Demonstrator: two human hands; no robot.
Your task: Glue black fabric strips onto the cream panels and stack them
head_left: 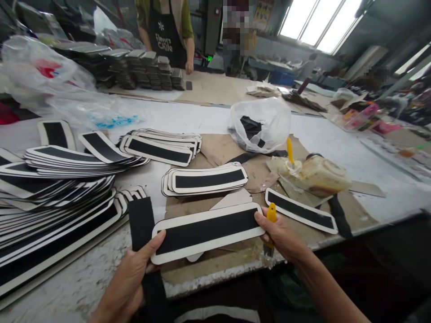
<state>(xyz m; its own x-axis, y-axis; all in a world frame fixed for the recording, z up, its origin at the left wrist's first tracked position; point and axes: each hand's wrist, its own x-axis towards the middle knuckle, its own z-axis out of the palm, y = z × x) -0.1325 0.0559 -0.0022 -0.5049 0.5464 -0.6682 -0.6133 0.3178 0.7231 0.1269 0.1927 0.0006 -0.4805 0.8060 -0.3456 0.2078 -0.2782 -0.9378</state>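
Centrally, we grip a black-faced cream panel w/ both hands: left hand pinching one end, right hand the other plus a yellow-handled tool.

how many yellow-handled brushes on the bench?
2: one yellow-handled brush in the right hand, behind the strip; one standing in the glue tub. Others may be hidden.

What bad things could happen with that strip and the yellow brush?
The right hand grips both the strip and a yellow brush, so glue might smear the strip. The glue pot sits close by and could get knocked. The black band under the left hand might slide off the table edge.
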